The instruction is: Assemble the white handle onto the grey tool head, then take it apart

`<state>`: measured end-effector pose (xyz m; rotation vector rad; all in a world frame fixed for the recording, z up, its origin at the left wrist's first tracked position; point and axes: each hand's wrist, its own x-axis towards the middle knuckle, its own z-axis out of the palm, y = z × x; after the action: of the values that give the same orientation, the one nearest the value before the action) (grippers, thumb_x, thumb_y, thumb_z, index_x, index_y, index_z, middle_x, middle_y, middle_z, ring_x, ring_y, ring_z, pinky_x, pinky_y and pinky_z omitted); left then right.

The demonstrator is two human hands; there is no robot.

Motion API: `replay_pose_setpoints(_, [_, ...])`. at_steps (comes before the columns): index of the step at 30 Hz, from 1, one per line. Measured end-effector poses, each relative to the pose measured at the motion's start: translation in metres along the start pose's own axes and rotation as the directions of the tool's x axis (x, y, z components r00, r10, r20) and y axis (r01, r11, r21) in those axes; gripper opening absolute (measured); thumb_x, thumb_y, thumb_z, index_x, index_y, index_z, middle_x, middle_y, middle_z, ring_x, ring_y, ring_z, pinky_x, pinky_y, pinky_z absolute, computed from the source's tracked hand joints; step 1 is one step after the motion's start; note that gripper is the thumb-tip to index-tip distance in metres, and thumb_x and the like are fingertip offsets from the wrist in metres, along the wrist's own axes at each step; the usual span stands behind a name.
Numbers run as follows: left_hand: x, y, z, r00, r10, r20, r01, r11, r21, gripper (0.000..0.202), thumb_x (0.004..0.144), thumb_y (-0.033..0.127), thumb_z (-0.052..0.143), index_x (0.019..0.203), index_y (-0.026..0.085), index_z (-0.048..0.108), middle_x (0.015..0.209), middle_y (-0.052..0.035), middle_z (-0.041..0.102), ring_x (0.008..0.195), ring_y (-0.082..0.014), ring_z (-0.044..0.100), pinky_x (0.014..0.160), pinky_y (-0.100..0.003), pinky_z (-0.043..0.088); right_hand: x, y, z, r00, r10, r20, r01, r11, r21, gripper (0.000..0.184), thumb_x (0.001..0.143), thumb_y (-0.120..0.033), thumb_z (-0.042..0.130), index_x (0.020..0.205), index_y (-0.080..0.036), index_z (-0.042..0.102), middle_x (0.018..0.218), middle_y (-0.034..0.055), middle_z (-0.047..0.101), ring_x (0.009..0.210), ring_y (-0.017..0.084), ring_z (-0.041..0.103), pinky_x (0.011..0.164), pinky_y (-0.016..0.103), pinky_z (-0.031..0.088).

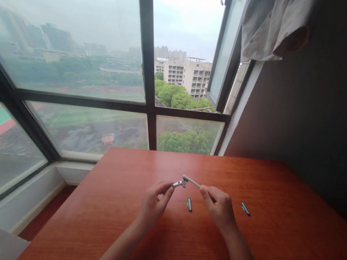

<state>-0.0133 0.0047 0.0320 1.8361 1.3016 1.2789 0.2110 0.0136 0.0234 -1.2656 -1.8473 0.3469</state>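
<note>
My left hand (154,200) is closed around a silver razor handle (178,183), whose bare head end points to the right. In my right hand (220,208) is a slim whitish toothbrush (194,182), gripped between thumb and fingers. The brush's head meets or nearly touches the end of the razor handle, above the table; contact cannot be made out for certain. Below and between the hands lies a small green and black razor cartridge (189,204). A second, similar cartridge (245,209) rests to the right of my right hand.
A reddish-brown wooden table (290,249) spreads under both hands. Beyond its far edge stand dark-framed windows (150,108), one pane swung open. Grey cloth (272,26) hangs at the upper right beside a dark wall (326,99).
</note>
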Motion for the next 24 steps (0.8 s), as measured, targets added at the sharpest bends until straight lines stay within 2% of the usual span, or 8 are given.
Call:
replay_pose_setpoints(5, [0.0007, -0.0008, -0.0003, 1.0, -0.007, -0.011, 0.008, 1.0, 0.01, 0.024, 0.088, 0.032, 0.053, 0.101, 0.018, 0.068, 0.087, -0.0066, 0.067, 0.078, -0.0174, 0.058, 0.067, -0.024, 0.047, -0.0003, -0.0024, -0.0026, 0.999, -0.024, 0.028, 0.024, 1.0, 0.018, 0.04, 0.094, -0.043, 0.041, 0.086, -0.017, 0.071, 0.064, 0.0028, 0.059, 0.059, 0.013, 0.05, 0.058, 0.024, 0.036])
replay_pose_setpoints(16, [0.0001, 0.0004, 0.0001, 1.0, -0.001, -0.01, 0.001, 1.0, -0.019, 0.023, 0.088, 0.032, 0.054, 0.1, 0.019, 0.069, 0.088, -0.0061, 0.068, 0.078, -0.0171, 0.059, 0.069, -0.024, 0.047, -0.0003, 0.0026, 0.001, 1.0, -0.009, -0.024, 0.008, 0.998, -0.063, 0.04, 0.094, -0.042, 0.042, 0.082, -0.017, 0.071, 0.06, 0.0019, 0.056, 0.058, 0.013, 0.049, 0.059, 0.023, 0.034])
replay_pose_setpoints(24, [-0.0002, 0.0011, 0.0002, 1.0, -0.008, -0.019, 0.007, 1.0, -0.025, 0.025, 0.087, 0.033, 0.054, 0.101, 0.018, 0.069, 0.085, -0.0065, 0.067, 0.076, -0.017, 0.059, 0.068, -0.024, 0.048, -0.0004, 0.0001, 0.0006, 0.999, -0.007, -0.038, 0.006, 0.999, -0.039, 0.04, 0.094, -0.043, 0.043, 0.082, -0.017, 0.071, 0.059, 0.0011, 0.056, 0.057, 0.013, 0.049, 0.057, 0.023, 0.034])
